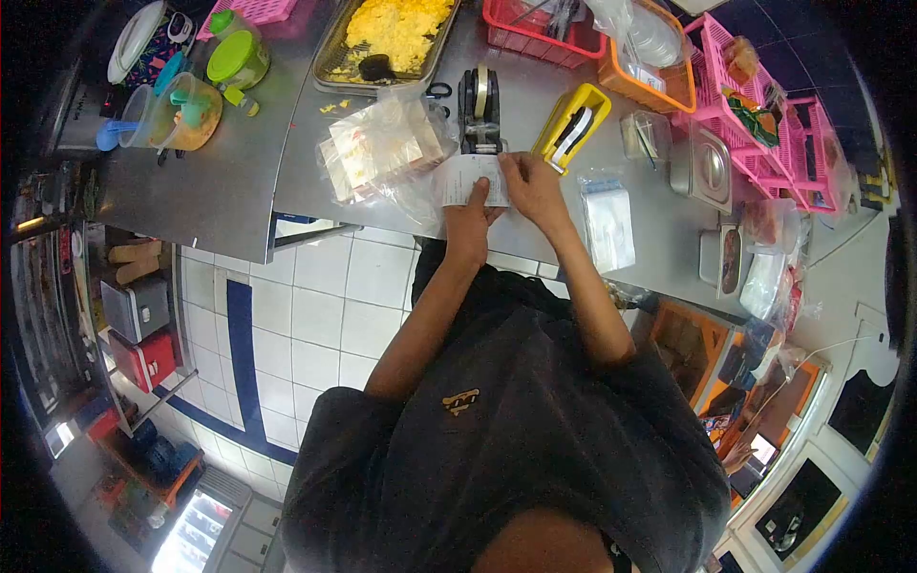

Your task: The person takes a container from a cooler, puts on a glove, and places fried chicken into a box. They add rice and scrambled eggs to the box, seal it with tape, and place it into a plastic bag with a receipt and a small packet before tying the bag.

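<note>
My left hand [468,232] grips a white printed paper slip [462,181] from below, its thumb lying on top. At the slip's upper right edge, my right hand [535,194] has its fingers closed on the paper; whether tape is between them I cannot make out. Just beyond the slip stands a black tape dispenser [468,110] with a roll in it. A yellow tape dispenser [576,124] lies right of it, close to my right hand. Left of the slip is a clear plastic bag [382,148] with brownish-white paper pieces inside.
Farther back, a metal tray [330,72] holds yellow food and a dark utensil. Red [549,53] and orange [669,91] baskets stand at the back right, near pink racks [731,115]. A packet of clear bags [607,224] lies on the right. Green-lidded tubs [236,59] stand left.
</note>
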Available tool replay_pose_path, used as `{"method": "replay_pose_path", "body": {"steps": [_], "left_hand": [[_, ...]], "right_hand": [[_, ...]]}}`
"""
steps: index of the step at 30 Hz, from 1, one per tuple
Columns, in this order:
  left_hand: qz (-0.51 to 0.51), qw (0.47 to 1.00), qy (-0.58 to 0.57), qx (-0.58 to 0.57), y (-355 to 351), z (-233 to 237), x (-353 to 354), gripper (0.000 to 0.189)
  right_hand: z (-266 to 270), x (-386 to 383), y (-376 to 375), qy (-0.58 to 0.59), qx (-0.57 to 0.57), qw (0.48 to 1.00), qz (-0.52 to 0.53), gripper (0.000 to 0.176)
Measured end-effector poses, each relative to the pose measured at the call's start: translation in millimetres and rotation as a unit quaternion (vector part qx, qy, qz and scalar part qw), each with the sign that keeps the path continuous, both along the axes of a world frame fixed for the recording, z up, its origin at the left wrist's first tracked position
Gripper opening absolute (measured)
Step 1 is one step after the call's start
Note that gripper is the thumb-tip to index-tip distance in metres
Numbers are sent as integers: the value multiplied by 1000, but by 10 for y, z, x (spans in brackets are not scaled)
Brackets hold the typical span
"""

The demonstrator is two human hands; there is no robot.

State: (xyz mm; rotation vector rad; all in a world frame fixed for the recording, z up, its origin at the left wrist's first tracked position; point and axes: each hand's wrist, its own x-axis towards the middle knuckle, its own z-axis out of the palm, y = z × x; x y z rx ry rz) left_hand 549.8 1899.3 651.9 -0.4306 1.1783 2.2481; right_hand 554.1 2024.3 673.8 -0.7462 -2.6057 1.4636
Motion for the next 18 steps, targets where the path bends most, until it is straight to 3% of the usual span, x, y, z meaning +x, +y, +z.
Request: {"method": "replay_pose_path", "body": {"steps": [1, 3, 4, 6, 13, 15, 18], "left_hand": [[4, 1000, -1, -2, -12, -4, 10, 36], [7, 1000, -8, -4, -21, -6, 18, 37], [8, 1000, -18, -7, -19, -3, 15, 38], [11, 1000, -17, -6, -8, -35, 37, 38], [16, 999, -27, -11, -9, -43, 362, 44], [6, 999, -30, -8, -74, -29, 443, 45], [-2, 999, -34, -18, -107, -26, 466, 45]], "right_hand": [[-28, -13, -16, 1, -1, 1000, 1, 41], [-75, -72, -43, -75, -220, 972, -26, 48], [-90, -99, -40, -75, -219, 973, -21, 48], [-158, -132, -44, -70, -374, 921, -86, 51], [-235, -154, 51, -86, -452, 886, -64, 50], [-317, -139, 6, -32, -388, 920, -48, 42], [-417, -110, 36, -29, -380, 924, -17, 31]]}}
